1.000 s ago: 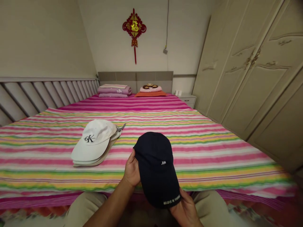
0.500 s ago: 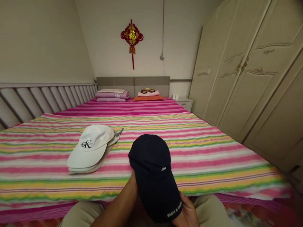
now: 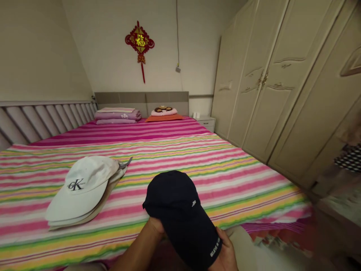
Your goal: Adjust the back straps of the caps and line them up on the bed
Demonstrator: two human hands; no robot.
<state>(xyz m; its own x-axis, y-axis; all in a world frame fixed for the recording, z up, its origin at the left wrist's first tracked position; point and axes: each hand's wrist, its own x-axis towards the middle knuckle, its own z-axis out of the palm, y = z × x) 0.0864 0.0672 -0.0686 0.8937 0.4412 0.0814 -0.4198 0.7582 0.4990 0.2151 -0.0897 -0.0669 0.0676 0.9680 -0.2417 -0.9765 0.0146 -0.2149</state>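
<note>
A dark navy baseball cap (image 3: 180,210) is held up over the near edge of the bed, its brim pointing down and to the right. My left hand (image 3: 156,225) grips the cap from beneath its left side; most of its fingers are hidden under the crown. My right hand (image 3: 225,250) holds the brim edge, thumb on top beside the white lettering. To the left, a white cap (image 3: 87,184) with black "CK" letters tops a small stack of caps lying on the striped sheet (image 3: 135,150).
Folded purple bedding (image 3: 118,115) and a pink folded item (image 3: 163,111) on an orange cloth lie by the headboard (image 3: 166,99). A slatted rail (image 3: 47,120) runs along the left. Wardrobes (image 3: 254,86) and a white nightstand (image 3: 207,122) stand on the right.
The view has turned to the right, so the bed and the cap stack sit further left. The navy cap stays in both hands, its brim swung slightly to the right.
</note>
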